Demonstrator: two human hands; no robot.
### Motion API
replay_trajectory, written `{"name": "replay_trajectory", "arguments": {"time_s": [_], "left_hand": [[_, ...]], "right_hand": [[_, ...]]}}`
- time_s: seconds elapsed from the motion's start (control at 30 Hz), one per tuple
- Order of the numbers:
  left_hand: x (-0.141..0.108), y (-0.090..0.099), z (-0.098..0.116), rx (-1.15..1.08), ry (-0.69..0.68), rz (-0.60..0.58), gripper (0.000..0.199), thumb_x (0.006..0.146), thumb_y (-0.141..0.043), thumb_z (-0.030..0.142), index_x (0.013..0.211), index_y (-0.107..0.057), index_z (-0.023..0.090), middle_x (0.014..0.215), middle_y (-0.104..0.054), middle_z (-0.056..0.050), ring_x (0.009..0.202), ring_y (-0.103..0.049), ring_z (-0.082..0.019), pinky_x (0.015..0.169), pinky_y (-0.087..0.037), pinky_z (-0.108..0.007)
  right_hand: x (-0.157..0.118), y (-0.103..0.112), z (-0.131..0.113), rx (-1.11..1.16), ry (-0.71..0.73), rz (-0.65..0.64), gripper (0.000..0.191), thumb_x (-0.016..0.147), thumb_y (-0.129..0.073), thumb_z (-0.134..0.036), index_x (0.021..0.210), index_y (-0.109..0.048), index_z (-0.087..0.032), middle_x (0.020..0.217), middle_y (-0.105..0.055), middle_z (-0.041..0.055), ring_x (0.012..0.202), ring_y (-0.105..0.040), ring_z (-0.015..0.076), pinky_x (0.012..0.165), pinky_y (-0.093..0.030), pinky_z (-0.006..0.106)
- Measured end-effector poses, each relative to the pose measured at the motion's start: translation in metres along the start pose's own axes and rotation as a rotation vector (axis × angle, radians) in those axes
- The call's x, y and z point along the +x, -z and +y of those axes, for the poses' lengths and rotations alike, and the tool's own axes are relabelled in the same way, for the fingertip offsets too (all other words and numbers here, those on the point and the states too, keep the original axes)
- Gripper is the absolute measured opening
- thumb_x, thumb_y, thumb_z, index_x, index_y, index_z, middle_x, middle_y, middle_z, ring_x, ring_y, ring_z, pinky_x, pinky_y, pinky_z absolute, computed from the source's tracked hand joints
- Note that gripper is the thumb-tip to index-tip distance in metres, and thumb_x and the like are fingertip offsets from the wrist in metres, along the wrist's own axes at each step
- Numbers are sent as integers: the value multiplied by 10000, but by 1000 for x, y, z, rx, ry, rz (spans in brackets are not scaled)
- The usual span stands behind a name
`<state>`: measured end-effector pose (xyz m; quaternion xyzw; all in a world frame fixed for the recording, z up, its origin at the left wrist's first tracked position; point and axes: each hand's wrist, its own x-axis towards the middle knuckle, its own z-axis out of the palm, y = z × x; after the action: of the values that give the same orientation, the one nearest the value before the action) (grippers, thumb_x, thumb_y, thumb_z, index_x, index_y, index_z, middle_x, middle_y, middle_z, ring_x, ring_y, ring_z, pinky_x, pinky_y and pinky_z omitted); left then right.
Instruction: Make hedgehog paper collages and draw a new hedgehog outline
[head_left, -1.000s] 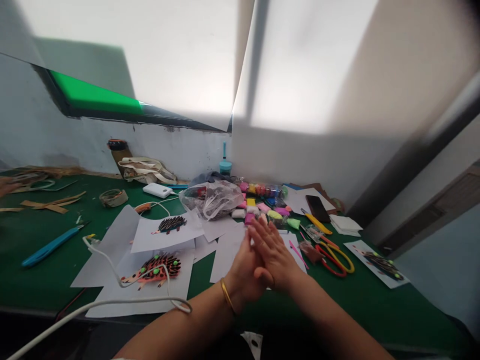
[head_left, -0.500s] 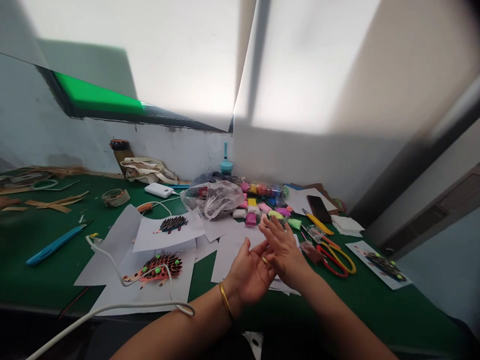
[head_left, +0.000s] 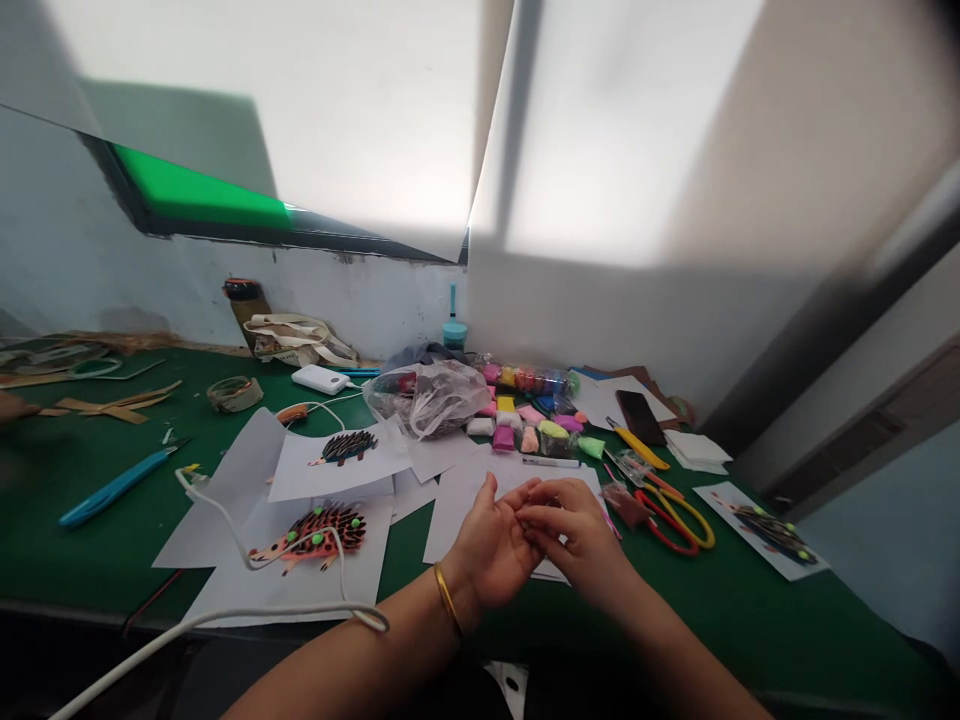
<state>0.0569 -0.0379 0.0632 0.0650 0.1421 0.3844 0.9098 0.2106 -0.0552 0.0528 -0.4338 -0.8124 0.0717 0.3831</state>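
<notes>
A: What lies at the far left of your bench [head_left: 795, 635]?

B: Another person's hand [head_left: 13, 405], blurred at the edge. Nearer you rests a blue cutter [head_left: 112, 488], with a roll of tape [head_left: 234, 394] beyond it.

A: And after that?

B: Sheets bearing a hedgehog picture [head_left: 326, 530], with a white cable [head_left: 225, 618] running across them. Farther back sits a clear plastic bag [head_left: 427, 398].

A: How is your left grip?

B: Your left hand [head_left: 499, 545] is wide, palm up, a gold bracelet [head_left: 448, 598] at its wrist. It's raised over the near part of the white papers [head_left: 457, 490]; colourful packets [head_left: 504, 438] lie beyond them.

A: Your right?

B: Your right hand [head_left: 574, 535] is narrow, thumb and fingertips drawn together at the left hand's fingers. I can't tell whether anything small sits between them. A pen [head_left: 551, 462] lies just past both hands.

A: Farther right?

B: You have a yellow cutter [head_left: 641, 445] beside a dark phone [head_left: 640, 417], red and yellow scissor handles [head_left: 709, 525] nearer you, then a picture card [head_left: 765, 530] lying flat, well apart from your hands.
</notes>
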Motion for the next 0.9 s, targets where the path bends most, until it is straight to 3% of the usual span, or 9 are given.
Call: {"name": "replay_trajectory", "arguments": {"time_s": [0.17, 0.33, 0.53, 0.9], "left_hand": [[-1, 2, -1, 92, -16, 51, 416, 959, -406, 499, 1091, -564, 137, 907, -616, -58, 696, -572, -122, 674, -461, -255], [-5, 5, -8, 343, -45, 176, 210, 849, -659, 319, 964, -603, 152, 874, -635, -37, 805, -615, -141, 698, -419, -243], [-4, 15, -11, 398, -73, 126, 261, 751, -773, 329, 877, -614, 165, 792, -608, 5, 754, -585, -104, 655, -346, -215], [-4, 17, -9, 544, -122, 138, 331, 703, -802, 395, 830, -641, 135, 803, -590, -22, 747, -536, -111, 676, -340, -235]], "right_hand": [[-2, -4, 1, 69, -62, 72, 99, 882, -596, -285, 855, -683, -246, 1035, -641, 62, 1034, -546, 254, 880, -472, 453], [-5, -1, 5, 64, -78, 187, 144, 916, -555, -302, 960, -685, -256, 1093, -614, 73, 1084, -521, 258, 916, -449, 461], [-9, -1, 8, 40, -61, 184, 190, 902, -580, -337, 1044, -693, -280, 1109, -621, 78, 1085, -536, 269, 908, -468, 474], [-9, -2, 5, 80, -125, 170, 141, 896, -589, -331, 926, -720, -291, 1121, -628, 69, 1098, -543, 269, 905, -485, 473]]}}
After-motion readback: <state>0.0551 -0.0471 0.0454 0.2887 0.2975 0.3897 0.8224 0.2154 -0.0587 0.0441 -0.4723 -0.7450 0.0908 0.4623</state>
